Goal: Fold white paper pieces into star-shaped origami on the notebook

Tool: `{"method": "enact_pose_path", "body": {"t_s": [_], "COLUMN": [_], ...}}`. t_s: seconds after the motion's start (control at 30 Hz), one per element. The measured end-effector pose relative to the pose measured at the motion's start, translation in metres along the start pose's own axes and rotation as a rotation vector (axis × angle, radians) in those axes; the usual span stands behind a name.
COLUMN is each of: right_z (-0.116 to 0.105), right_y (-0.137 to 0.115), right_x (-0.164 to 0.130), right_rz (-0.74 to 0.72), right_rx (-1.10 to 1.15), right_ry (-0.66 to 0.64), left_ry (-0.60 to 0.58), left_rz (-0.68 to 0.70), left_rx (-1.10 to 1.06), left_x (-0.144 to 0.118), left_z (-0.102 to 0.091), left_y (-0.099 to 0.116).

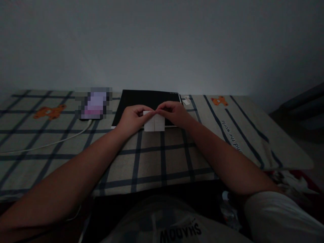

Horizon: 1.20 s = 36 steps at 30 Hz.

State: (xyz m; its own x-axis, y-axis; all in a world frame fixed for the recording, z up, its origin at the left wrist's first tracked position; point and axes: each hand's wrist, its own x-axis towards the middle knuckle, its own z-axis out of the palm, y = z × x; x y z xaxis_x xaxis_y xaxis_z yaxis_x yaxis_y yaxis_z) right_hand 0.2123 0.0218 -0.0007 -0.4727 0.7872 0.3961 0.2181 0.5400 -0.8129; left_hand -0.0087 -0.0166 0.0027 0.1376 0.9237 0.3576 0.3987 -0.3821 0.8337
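Observation:
A small folded piece of white paper lies on the near edge of a black tablet-like slab, with a crease down its middle. My left hand pinches its upper left corner with fingers curled. From the other side, my right hand pinches the upper right part, and the fingertips of both hands nearly meet above the paper. Both forearms reach forward across a checked cloth.
The cloth has dark stripes and orange bear prints. A lit phone lies left of the slab with a white cable running left. A small white scrap sits right of the slab. A grey wall stands behind.

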Motion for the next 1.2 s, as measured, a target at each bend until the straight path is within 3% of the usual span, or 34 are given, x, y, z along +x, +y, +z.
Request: {"method": "enact_pose_path", "body": {"t_s": [0.4, 0.73, 0.9, 1.2], "right_z": [-0.003, -0.006, -0.002, 0.000], "right_y": [0.002, 0.010, 0.006, 0.002], "right_x": [0.003, 0.003, 0.002, 0.002], "right_rz": [0.064, 0.051, 0.052, 0.010], "right_rx": [0.065, 0.090, 0.103, 0.014], "right_ry": [0.081, 0.082, -0.003, 0.009], "left_ry": [0.082, 0.041, 0.046, 0.026], "left_rz": [-0.025, -0.163, -0.076, 0.033], "left_rx": [0.022, -0.177, -0.091, -0.013], "left_x": [0.003, 0.004, -0.001, -0.002], "left_z": [-0.002, 0.000, 0.002, 0.002], "left_y": [0.004, -0.008, -0.001, 0.000]}}
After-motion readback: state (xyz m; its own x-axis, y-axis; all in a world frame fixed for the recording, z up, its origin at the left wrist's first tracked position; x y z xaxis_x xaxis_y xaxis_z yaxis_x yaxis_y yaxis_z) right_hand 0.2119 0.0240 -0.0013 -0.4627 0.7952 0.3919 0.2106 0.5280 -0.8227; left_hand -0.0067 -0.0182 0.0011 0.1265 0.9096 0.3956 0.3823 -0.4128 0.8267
